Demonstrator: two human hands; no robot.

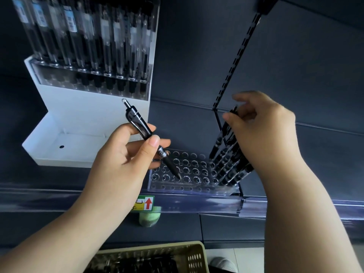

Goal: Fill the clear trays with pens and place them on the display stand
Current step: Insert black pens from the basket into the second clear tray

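- Clear tray (177, 189) sits on the dark shelf just below frame centre, its front wall near the shelf lip. Most of the holes show empty. Only the columns at its 3 o'clock end are filled.
- Left hand (122, 154), at 9 o'clock of the tray, pinches a black pen (137, 123) mid-barrel between thumb and fingers. Tip points down toward 5 o'clock and hovers over a front-row hole. The clicker end is up at 11 o'clock. Probable reason for the slant: it lines the tip up with the hole.
- Right hand (264, 131), at 2 o'clock of the tray, has its fingers curled round the tops of the standing pens (226, 162). They lean toward 1 o'clock, and the grip likely steadies them while the next one goes in.
- Pens: black barrels, silver bands, dark rubber grip sections, clear clicker caps.
- Display stand (88, 107), white, at 10 o'clock. Its upper tier carries a filled tray (88, 75), and the lower tier shows bare white floor, so it is likely the place for this tray.
- Basket (197, 251) at 6 o'clock holds a blurred, dark supply.
- Judgement: filling is at an early stage.
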